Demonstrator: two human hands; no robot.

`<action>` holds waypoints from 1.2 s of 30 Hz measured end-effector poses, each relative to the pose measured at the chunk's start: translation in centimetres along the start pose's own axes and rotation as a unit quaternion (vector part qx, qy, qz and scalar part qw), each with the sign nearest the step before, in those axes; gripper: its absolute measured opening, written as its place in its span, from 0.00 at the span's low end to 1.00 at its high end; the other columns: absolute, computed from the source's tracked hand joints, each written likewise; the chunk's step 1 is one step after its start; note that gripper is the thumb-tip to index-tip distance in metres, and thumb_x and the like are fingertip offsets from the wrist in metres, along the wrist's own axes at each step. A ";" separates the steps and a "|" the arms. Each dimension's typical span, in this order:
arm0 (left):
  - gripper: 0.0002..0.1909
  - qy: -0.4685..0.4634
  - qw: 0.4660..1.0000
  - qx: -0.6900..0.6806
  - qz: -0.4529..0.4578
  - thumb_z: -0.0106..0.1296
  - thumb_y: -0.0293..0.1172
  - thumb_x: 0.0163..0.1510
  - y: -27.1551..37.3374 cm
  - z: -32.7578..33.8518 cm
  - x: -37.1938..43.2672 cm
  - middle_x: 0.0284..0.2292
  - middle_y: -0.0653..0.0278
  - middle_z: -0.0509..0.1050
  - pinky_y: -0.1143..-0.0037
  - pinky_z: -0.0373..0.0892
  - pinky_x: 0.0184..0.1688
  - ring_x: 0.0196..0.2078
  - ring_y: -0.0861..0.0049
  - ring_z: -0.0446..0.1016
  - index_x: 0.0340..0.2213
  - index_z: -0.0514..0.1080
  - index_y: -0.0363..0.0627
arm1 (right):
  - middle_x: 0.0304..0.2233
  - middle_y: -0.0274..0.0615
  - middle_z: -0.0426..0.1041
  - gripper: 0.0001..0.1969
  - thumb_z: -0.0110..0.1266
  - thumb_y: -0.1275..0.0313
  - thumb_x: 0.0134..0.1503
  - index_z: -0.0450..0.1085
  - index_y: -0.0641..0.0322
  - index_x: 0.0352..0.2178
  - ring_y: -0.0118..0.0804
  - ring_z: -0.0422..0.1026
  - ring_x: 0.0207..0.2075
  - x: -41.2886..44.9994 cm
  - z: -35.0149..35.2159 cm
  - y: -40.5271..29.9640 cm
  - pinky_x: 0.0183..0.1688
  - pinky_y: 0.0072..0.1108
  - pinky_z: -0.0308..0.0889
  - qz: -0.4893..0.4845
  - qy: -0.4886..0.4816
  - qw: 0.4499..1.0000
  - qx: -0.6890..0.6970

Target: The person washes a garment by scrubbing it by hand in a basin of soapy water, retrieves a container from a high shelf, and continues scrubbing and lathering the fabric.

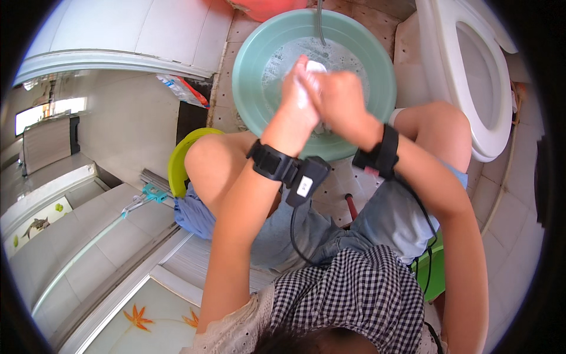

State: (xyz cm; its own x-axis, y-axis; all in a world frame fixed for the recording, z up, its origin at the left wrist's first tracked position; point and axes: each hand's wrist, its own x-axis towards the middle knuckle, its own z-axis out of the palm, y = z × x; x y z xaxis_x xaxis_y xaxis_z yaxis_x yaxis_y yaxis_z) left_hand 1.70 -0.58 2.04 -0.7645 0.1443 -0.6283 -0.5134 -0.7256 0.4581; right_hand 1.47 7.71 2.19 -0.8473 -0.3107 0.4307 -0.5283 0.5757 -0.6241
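Observation:
Over a pale green plastic basin [247, 84] of sudsy water [327, 48], my two hands press together around a small white cloth [315, 67]. My left hand [300, 95] has its palm turned up with white suds on it, and the cloth lies against its fingers. My right hand [342, 95] is curled into a fist on top, against the left palm and the cloth. Part of the cloth is hidden between the hands. More whitish material shows low in the basin, below the hands, but I cannot tell what it is. Each wrist wears a black strap.
A grey hose [320, 22] hangs into the basin's far side. A white toilet [504, 110] stands at the right. A red tub [269, 6] is beyond the basin. A yellow-green basin [177, 163] sits by the left knee, and a mop with a turquoise clamp [154, 193] lies at the left.

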 end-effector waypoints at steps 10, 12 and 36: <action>0.16 -0.051 0.993 -0.056 -0.092 0.35 0.43 0.53 0.0 -0.3 0.7 0.30 0.65 0.68 0.75 0.64 0.37 0.34 0.76 0.67 0.33 0.63 0.43 | 0.09 0.49 0.63 0.24 0.40 0.57 0.51 0.66 0.63 0.10 0.49 0.64 0.13 0.3 -0.3 -0.2 0.17 0.31 0.59 0.022 0.016 0.999 0.027; 0.19 0.012 0.998 -0.002 0.064 0.25 0.40 0.55 -1.5 1.0 0.2 0.38 0.59 0.67 0.71 0.63 0.42 0.40 0.70 0.67 0.41 0.59 0.41 | 0.09 0.48 0.63 0.24 0.40 0.57 0.51 0.66 0.62 0.10 0.49 0.64 0.13 2.1 -0.6 1.3 0.17 0.32 0.60 0.084 -0.026 0.995 -0.038; 0.15 -0.039 0.998 -0.028 0.047 0.30 0.43 0.54 -1.3 1.3 -0.6 0.32 0.66 0.67 0.73 0.65 0.39 0.36 0.75 0.68 0.36 0.61 0.46 | 0.08 0.43 0.63 0.18 0.43 0.59 0.50 0.67 0.58 0.13 0.44 0.63 0.11 2.2 -0.7 1.6 0.12 0.29 0.57 0.000 0.032 0.998 -0.056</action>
State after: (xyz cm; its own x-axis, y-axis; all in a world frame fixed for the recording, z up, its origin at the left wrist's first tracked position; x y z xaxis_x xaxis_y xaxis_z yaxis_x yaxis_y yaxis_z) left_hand 2.37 1.12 2.62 -0.8378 0.1238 -0.5317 -0.4167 -0.7744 0.4761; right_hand -1.19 8.41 2.60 -0.8405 -0.2629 0.4737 -0.5151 0.6587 -0.5485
